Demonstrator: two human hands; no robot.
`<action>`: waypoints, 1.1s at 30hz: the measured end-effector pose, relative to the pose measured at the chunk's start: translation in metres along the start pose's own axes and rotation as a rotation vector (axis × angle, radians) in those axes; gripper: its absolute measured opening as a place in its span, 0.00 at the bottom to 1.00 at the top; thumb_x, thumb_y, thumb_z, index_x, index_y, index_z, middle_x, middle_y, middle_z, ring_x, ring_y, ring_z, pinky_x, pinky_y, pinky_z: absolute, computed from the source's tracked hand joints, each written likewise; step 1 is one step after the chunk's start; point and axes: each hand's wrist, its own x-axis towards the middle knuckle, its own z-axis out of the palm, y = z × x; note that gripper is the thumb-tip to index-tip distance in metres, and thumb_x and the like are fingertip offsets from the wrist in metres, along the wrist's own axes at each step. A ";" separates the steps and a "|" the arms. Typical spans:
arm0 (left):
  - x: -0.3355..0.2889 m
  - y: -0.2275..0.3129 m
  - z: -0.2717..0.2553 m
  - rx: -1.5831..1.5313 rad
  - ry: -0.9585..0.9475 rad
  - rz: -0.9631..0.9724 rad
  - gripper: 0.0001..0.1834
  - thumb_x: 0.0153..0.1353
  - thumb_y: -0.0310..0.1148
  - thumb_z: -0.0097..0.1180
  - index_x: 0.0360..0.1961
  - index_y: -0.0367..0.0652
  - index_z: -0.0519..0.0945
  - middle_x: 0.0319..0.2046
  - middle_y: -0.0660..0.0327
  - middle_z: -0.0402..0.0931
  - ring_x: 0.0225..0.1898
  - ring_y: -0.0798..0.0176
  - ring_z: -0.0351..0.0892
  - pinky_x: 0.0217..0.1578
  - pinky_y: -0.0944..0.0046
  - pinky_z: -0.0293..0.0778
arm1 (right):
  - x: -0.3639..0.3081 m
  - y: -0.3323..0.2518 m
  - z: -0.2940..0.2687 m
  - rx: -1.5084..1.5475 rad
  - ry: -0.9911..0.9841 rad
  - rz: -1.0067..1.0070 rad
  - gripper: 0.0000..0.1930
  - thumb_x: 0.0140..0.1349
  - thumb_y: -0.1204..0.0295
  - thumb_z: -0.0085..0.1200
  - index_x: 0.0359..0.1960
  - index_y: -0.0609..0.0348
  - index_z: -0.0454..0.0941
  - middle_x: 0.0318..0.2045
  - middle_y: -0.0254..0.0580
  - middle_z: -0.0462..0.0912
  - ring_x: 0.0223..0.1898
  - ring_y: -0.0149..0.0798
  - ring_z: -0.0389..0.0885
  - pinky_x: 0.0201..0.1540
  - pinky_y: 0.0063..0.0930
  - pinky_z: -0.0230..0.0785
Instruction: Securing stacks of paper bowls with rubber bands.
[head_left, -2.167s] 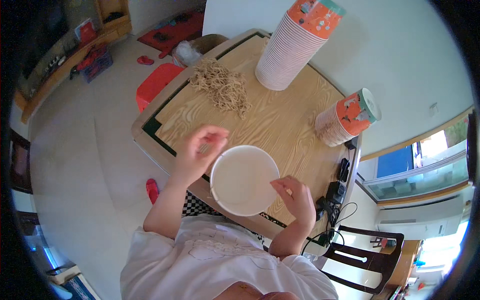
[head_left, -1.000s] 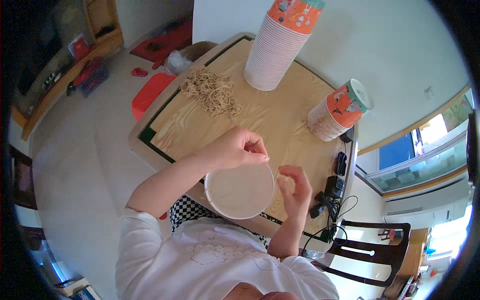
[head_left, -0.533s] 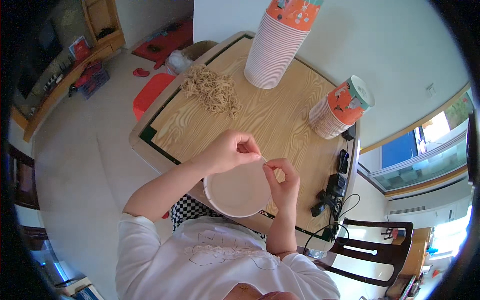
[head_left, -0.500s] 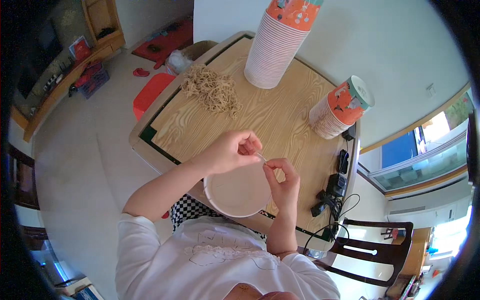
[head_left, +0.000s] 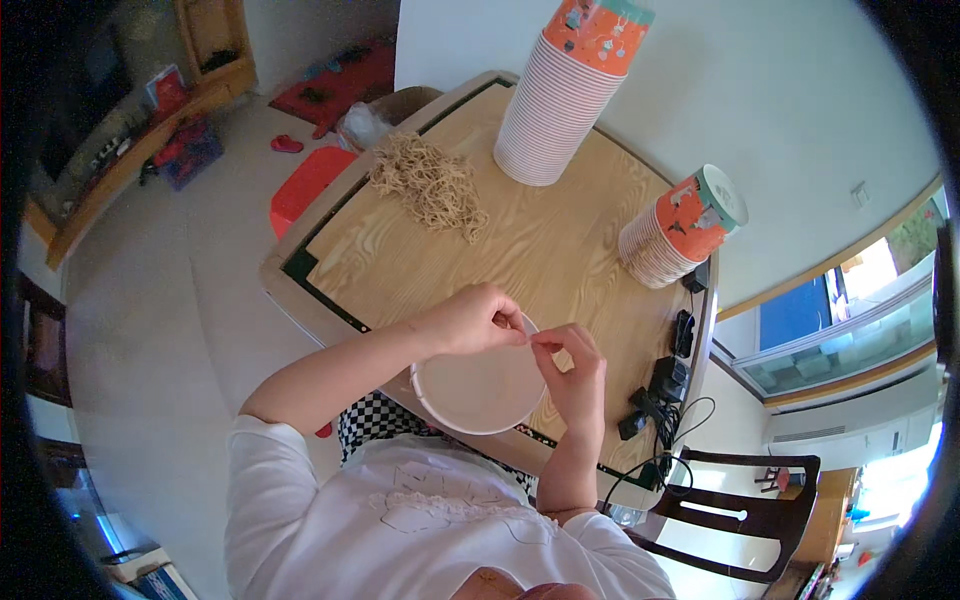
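Observation:
A white round paper bucket [head_left: 470, 395] is at the near edge of the table, its open mouth facing up at me. Over its far right rim, both my hands come together. My left hand [head_left: 485, 320] is closed in a pinch, fingertips meeting near the rim. Opposite it, my right hand [head_left: 572, 365] pinches too, thumb against forefinger. Whatever lies between the fingertips is too small and too covered to make out. Farther off on the tabletop lies a tangled heap of tan twine [head_left: 430, 185].
A tall stack of orange-printed paper buckets [head_left: 555, 110] stands at the far side, a shorter stack [head_left: 680, 228] at the right. Black adapters and cables [head_left: 655, 410] line the table's right edge. A dark chair [head_left: 735, 510] is at the right, a red stool [head_left: 308, 185] at the left.
My left hand has come down and toward the right hand. The fingertips are nearer each other, and the thin pale thing that showed between them is now covered.

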 end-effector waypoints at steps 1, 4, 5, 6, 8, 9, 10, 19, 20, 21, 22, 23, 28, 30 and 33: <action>0.000 -0.003 0.000 -0.022 0.014 -0.007 0.10 0.51 0.34 0.62 0.28 0.36 0.81 0.22 0.61 0.78 0.26 0.69 0.75 0.30 0.68 0.71 | 0.000 0.002 -0.001 0.008 0.035 0.016 0.07 0.47 0.83 0.58 0.29 0.63 0.76 0.26 0.41 0.77 0.30 0.36 0.76 0.35 0.27 0.70; 0.003 -0.013 0.001 -0.078 0.024 -0.005 0.10 0.50 0.33 0.61 0.29 0.37 0.81 0.22 0.61 0.78 0.25 0.69 0.75 0.30 0.68 0.71 | -0.001 0.009 -0.004 0.015 0.062 -0.001 0.08 0.46 0.82 0.59 0.30 0.63 0.77 0.27 0.40 0.77 0.32 0.36 0.76 0.36 0.27 0.69; 0.004 -0.015 0.000 -0.112 0.016 0.002 0.10 0.50 0.33 0.61 0.29 0.37 0.81 0.22 0.62 0.78 0.25 0.70 0.75 0.30 0.68 0.71 | -0.001 0.007 -0.003 0.015 0.061 -0.005 0.08 0.46 0.82 0.59 0.30 0.63 0.77 0.27 0.40 0.77 0.32 0.36 0.76 0.36 0.27 0.69; 0.004 -0.015 0.000 -0.112 0.018 0.003 0.10 0.50 0.33 0.61 0.29 0.37 0.81 0.22 0.62 0.78 0.25 0.70 0.75 0.30 0.68 0.71 | 0.000 0.003 -0.002 0.030 0.075 -0.002 0.07 0.46 0.83 0.59 0.29 0.64 0.77 0.27 0.39 0.77 0.31 0.34 0.75 0.37 0.25 0.68; 0.005 -0.015 0.000 -0.119 -0.007 -0.016 0.08 0.52 0.33 0.62 0.28 0.38 0.81 0.21 0.65 0.77 0.25 0.75 0.72 0.28 0.71 0.69 | 0.000 0.001 -0.002 0.043 0.091 0.002 0.07 0.46 0.84 0.59 0.28 0.65 0.76 0.27 0.38 0.77 0.30 0.32 0.74 0.37 0.23 0.67; 0.005 -0.015 0.000 -0.119 -0.008 -0.014 0.08 0.52 0.33 0.62 0.28 0.38 0.81 0.21 0.65 0.77 0.25 0.75 0.72 0.28 0.71 0.69 | -0.001 0.005 -0.001 0.044 0.078 0.005 0.07 0.46 0.83 0.59 0.29 0.65 0.76 0.27 0.38 0.77 0.30 0.32 0.74 0.37 0.23 0.67; 0.005 -0.015 0.001 -0.119 -0.009 -0.003 0.09 0.51 0.33 0.62 0.29 0.38 0.82 0.21 0.64 0.77 0.25 0.73 0.73 0.28 0.70 0.69 | -0.001 0.008 0.001 0.047 0.064 0.006 0.08 0.46 0.83 0.59 0.29 0.65 0.76 0.27 0.38 0.77 0.30 0.32 0.74 0.38 0.23 0.67; 0.009 -0.013 0.011 -0.054 0.061 0.033 0.10 0.50 0.37 0.61 0.28 0.41 0.82 0.18 0.65 0.76 0.21 0.72 0.71 0.24 0.68 0.67 | -0.002 0.022 0.000 0.017 0.006 -0.026 0.01 0.56 0.80 0.51 0.29 0.65 0.74 0.26 0.40 0.76 0.30 0.32 0.74 0.36 0.23 0.65; 0.011 -0.016 0.012 -0.031 0.074 0.068 0.10 0.49 0.36 0.61 0.28 0.41 0.82 0.18 0.64 0.76 0.21 0.71 0.72 0.25 0.67 0.68 | -0.003 0.025 0.000 0.017 0.003 -0.027 0.01 0.56 0.80 0.51 0.29 0.65 0.74 0.26 0.40 0.76 0.30 0.32 0.74 0.36 0.23 0.65; 0.012 -0.019 0.015 -0.033 0.077 0.067 0.10 0.49 0.36 0.61 0.28 0.41 0.82 0.18 0.64 0.76 0.21 0.71 0.72 0.25 0.67 0.68 | -0.004 0.031 0.001 0.002 -0.022 -0.020 0.03 0.58 0.79 0.48 0.29 0.65 0.74 0.26 0.39 0.76 0.30 0.31 0.73 0.35 0.22 0.65; 0.014 -0.020 0.017 -0.002 0.086 0.109 0.09 0.48 0.35 0.61 0.27 0.41 0.82 0.19 0.62 0.77 0.22 0.67 0.75 0.25 0.65 0.69 | -0.004 0.035 0.002 -0.013 -0.046 -0.011 0.05 0.61 0.77 0.46 0.29 0.66 0.73 0.26 0.39 0.75 0.30 0.31 0.73 0.35 0.22 0.65; 0.015 -0.022 0.018 0.030 0.095 0.151 0.08 0.48 0.34 0.60 0.26 0.42 0.81 0.19 0.60 0.78 0.22 0.64 0.77 0.26 0.64 0.71 | -0.004 0.038 0.003 -0.012 -0.048 -0.011 0.05 0.61 0.77 0.46 0.29 0.66 0.73 0.26 0.39 0.75 0.30 0.31 0.73 0.35 0.22 0.65; 0.014 -0.022 0.021 0.250 0.115 0.127 0.07 0.46 0.31 0.60 0.24 0.38 0.80 0.21 0.54 0.79 0.25 0.58 0.79 0.29 0.61 0.73 | -0.002 0.045 0.004 0.181 0.067 0.249 0.05 0.62 0.77 0.45 0.33 0.65 0.74 0.27 0.38 0.76 0.31 0.30 0.73 0.36 0.22 0.65; 0.014 -0.022 0.022 0.275 0.129 0.130 0.07 0.46 0.31 0.59 0.23 0.38 0.79 0.22 0.53 0.78 0.26 0.55 0.79 0.29 0.59 0.73 | -0.003 0.059 0.004 0.110 0.024 0.194 0.05 0.61 0.77 0.46 0.35 0.65 0.74 0.28 0.39 0.77 0.32 0.30 0.74 0.37 0.22 0.66; 0.015 -0.022 0.025 0.328 0.129 0.113 0.07 0.45 0.31 0.58 0.22 0.38 0.78 0.22 0.53 0.78 0.26 0.53 0.79 0.29 0.57 0.73 | -0.002 0.061 0.004 0.023 -0.043 0.152 0.06 0.59 0.78 0.49 0.36 0.63 0.76 0.30 0.41 0.78 0.33 0.32 0.75 0.38 0.23 0.67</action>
